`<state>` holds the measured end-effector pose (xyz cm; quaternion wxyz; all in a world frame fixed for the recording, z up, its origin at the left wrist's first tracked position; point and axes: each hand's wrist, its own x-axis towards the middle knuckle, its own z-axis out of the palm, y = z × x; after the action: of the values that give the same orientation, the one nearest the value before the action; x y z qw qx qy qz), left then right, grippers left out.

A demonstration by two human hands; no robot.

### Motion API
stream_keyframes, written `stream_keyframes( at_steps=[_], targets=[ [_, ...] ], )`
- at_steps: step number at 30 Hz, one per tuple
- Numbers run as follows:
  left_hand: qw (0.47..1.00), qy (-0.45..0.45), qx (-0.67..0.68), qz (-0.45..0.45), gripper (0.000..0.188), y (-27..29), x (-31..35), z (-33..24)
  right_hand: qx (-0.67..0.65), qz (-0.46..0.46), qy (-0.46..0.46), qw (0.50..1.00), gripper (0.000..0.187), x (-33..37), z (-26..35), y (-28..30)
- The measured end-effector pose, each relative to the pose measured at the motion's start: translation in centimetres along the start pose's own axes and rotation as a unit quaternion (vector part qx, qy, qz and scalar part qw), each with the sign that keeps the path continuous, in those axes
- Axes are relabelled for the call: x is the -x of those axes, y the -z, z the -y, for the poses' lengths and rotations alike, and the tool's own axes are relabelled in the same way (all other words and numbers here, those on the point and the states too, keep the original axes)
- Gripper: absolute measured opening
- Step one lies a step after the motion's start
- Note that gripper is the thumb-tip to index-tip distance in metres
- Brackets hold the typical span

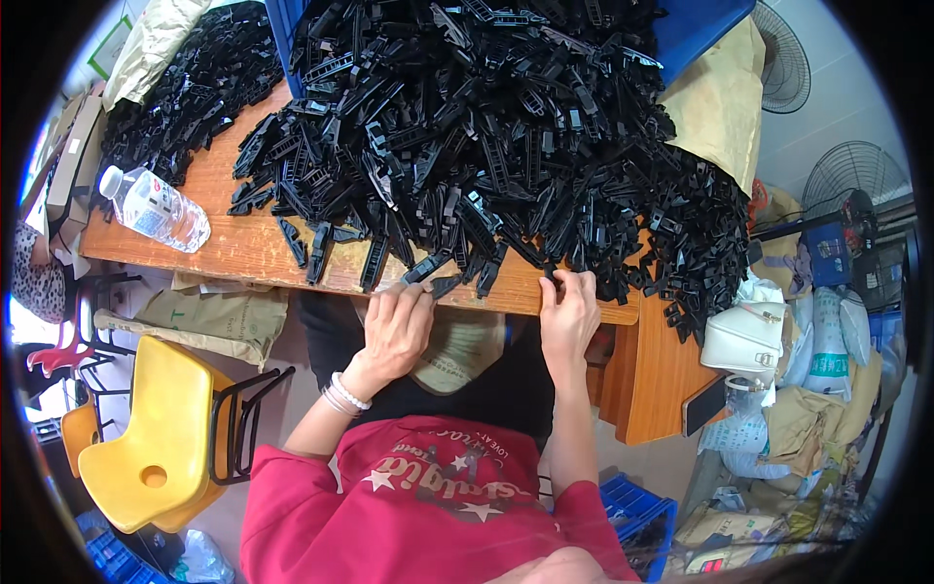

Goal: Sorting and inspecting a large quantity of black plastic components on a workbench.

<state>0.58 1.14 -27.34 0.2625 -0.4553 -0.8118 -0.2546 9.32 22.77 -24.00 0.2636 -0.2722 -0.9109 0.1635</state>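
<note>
A large heap of long, narrow black plastic parts (457, 136) covers the wooden table (219, 209) in front of me. At the table's near edge, my left hand (399, 329), with a beaded bracelet on its wrist, has its fingers curled and closed around a black plastic part (445, 285) that sticks out at the fingertips. Farther right, the thumb and forefinger of my right hand (570, 313) pinch a small black plastic part (550, 270) against the heap's front edge. My fingers partly hide both pieces. Several single parts lie loose between my hands.
A clear water bottle (163, 211) lies on the table's left side, near a second black heap (199, 88). Smaller black parts (696, 219) spread over the right side by a white bag (747, 338) and a phone (704, 405). A yellow chair (146, 428) stands left.
</note>
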Motion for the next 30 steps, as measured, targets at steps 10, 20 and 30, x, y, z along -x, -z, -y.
stream_keyframes(
  at_steps=[10,20,30],
  targets=[
    [0.986,0.048,0.116,0.112,0.044,1.3,-1.5,-2.0,-0.243,0.033,-0.065,0.967,0.022,1.6,-0.1,0.3],
    [0.979,-0.021,0.153,0.135,0.044,0.7,-4.6,-1.4,-0.374,0.048,-0.117,0.919,0.022,1.4,-0.4,0.6],
    [0.963,0.077,0.254,0.042,0.034,-2.6,-4.3,-2.4,-0.18,0.078,-0.043,0.98,0.022,1.9,-2.6,1.5]
  ],
)
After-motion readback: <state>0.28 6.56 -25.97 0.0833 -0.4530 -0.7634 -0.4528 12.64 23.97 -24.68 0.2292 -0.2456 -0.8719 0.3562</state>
